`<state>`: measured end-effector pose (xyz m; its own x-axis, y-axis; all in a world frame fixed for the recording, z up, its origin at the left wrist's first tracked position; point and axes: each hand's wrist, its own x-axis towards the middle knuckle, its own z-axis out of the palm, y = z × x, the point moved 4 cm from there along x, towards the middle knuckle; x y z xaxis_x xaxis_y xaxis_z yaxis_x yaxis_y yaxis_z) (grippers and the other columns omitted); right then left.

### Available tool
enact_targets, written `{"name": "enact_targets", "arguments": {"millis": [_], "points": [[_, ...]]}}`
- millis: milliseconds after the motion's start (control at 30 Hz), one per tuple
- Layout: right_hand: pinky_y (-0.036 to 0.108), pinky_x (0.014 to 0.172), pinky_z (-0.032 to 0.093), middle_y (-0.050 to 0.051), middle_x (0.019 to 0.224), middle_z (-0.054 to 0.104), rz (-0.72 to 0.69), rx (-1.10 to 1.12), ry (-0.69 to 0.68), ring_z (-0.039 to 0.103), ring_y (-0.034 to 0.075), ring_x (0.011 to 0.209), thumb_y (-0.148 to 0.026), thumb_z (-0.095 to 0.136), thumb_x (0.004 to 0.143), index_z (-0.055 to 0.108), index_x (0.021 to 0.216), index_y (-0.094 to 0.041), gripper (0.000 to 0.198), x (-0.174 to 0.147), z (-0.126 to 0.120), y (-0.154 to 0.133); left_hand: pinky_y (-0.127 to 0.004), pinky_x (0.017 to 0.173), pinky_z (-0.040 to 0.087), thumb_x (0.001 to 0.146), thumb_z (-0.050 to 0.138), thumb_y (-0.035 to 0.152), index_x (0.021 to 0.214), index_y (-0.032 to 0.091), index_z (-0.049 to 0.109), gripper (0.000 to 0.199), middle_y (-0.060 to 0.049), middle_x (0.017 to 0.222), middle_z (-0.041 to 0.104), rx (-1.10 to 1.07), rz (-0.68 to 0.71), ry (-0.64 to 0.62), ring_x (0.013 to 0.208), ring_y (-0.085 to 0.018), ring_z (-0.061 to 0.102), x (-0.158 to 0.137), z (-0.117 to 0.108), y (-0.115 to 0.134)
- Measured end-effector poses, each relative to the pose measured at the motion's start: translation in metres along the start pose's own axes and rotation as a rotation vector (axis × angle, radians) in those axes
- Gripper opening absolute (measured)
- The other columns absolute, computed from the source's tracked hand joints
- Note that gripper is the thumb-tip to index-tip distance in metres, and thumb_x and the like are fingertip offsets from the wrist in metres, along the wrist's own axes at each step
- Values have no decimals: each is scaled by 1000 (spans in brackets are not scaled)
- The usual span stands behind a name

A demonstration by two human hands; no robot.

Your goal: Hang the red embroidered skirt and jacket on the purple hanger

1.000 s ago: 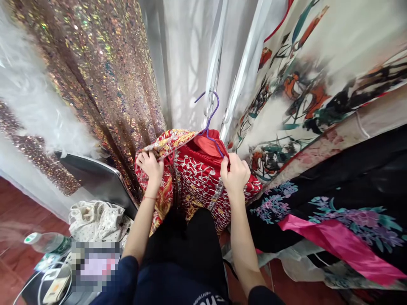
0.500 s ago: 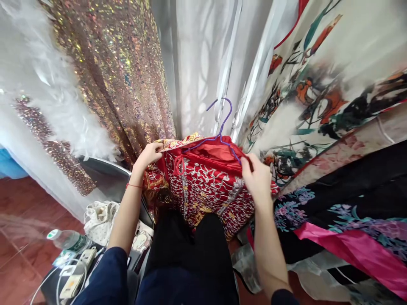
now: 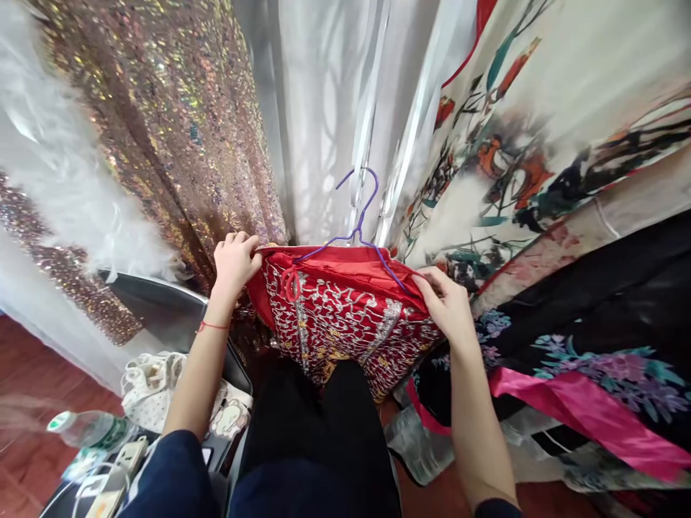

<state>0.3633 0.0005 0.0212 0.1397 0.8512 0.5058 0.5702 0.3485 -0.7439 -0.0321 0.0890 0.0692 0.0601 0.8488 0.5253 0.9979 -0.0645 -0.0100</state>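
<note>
A red garment (image 3: 345,309) with silver and gold embroidery hangs down in front of my knees, its red lining showing along the top edge. Inside that edge sits a purple wire hanger (image 3: 358,229), its hook standing up free above the cloth. My left hand (image 3: 236,260) pinches the garment's upper left corner between thumb and fingers. At the upper right corner my right hand (image 3: 443,298) grips the edge, close to the hanger's right arm. A red cord loop (image 3: 291,284) dangles at the left of the front panel.
Sequined gold fabric (image 3: 178,122) and white feather trim (image 3: 80,158) hang at the left. A printed garment (image 3: 512,165) and black floral cloth (image 3: 594,338) hang at the right. On the lower left lie a plastic bottle (image 3: 91,429), a power strip (image 3: 129,455) and a white bag (image 3: 151,388).
My hands have drawn farther apart, stretching the garment's top edge straighter and wider. The folded cloth at the left corner has dropped behind, and more red lining shows there.
</note>
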Motion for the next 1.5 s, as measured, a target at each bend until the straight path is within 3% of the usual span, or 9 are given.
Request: {"name": "enact_targets", "arguments": {"millis": [167,300,567,733,867,1000,1233,1367,1500], "points": [[26,67,46,1,80,67,-20,95,114,58,15,68,-46,59,92,66,90,-21,26,-3,-6,-8,-31,62,26,90,45,31,87,22,61,19,-7,80,64,47,-39,13,75,-23,59,-4,-61,4],[26,69,46,1,79,66,-29,181,255,58,15,71,-44,62,91,65,89,-20,25,-7,-5,-3,-29,62,30,84,51,27,79,21,57,9,-2,63,54,-142,38,-33,63,-18,51,-10,-102,25],[29,70,46,-1,76,62,-8,119,203,55,14,68,-45,59,92,64,90,-20,26,-15,5,-3,-29,56,35,91,53,31,90,19,59,13,-3,72,66,-240,324,-228,64,-19,60,-32,-38,97],[28,69,46,-1,75,61,6,139,169,54,14,67,-46,58,92,64,88,-20,27,-18,4,-10,-27,67,46,101,45,24,112,17,60,21,-8,109,70,-430,720,155,94,-17,66,-45,-48,164],[27,69,46,-1,76,63,18,168,170,55,14,68,-45,60,92,65,89,-20,26,-19,1,-12,-28,71,47,103,45,31,107,18,64,23,-8,109,68,-358,942,331,94,-19,63,-47,-41,206],[27,70,47,-1,76,64,9,141,178,57,14,68,-45,59,92,66,89,-20,26,-17,-4,-10,-29,68,45,99,51,42,96,17,64,28,-10,105,65,-349,910,382,87,-19,61,-43,-22,217],[28,70,48,0,77,67,-3,83,181,60,15,69,-44,60,91,66,88,-19,26,-23,-13,4,-29,70,42,95,59,46,96,17,64,29,-8,104,62,-591,822,354,82,-16,58,-40,-3,205],[28,66,49,2,76,67,5,6,337,60,16,68,-45,57,93,66,88,-19,27,-40,-29,10,-33,74,38,94,59,48,96,20,67,30,-9,105,65,-564,744,315,86,-19,58,-40,-4,207],[31,71,50,4,79,70,-134,-246,546,63,18,70,-39,57,94,69,88,-19,24,-57,-59,-10,-35,77,37,94,59,49,97,22,70,30,-9,106,68,-517,709,343,87,-21,57,-43,-9,205]]}}
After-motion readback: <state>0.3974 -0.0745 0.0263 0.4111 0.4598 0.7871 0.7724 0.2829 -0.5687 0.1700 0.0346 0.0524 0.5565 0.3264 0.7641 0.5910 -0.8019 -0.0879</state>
